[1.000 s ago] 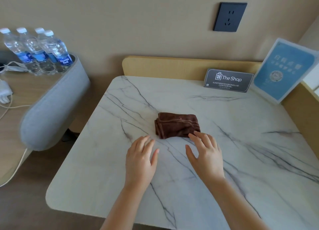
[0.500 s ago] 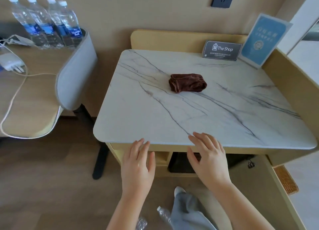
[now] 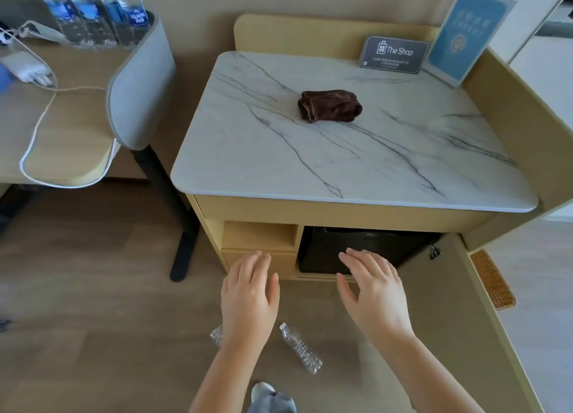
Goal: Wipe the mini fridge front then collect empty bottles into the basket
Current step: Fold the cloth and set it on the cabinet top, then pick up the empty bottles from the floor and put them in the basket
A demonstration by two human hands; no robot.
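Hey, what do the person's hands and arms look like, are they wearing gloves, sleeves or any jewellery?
None visible. The left hand and right hand are bare: no gloves, rings or watch. The left forearm and right forearm show no sleeve down to the frame's bottom edge.

brown cloth point(image 3: 329, 106), white grey-veined marble top point(image 3: 387, 164), black fridge point(image 3: 356, 242)

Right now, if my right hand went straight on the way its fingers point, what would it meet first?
Probably the mini fridge front, with nothing between it and the right hand, though depth is unclear.
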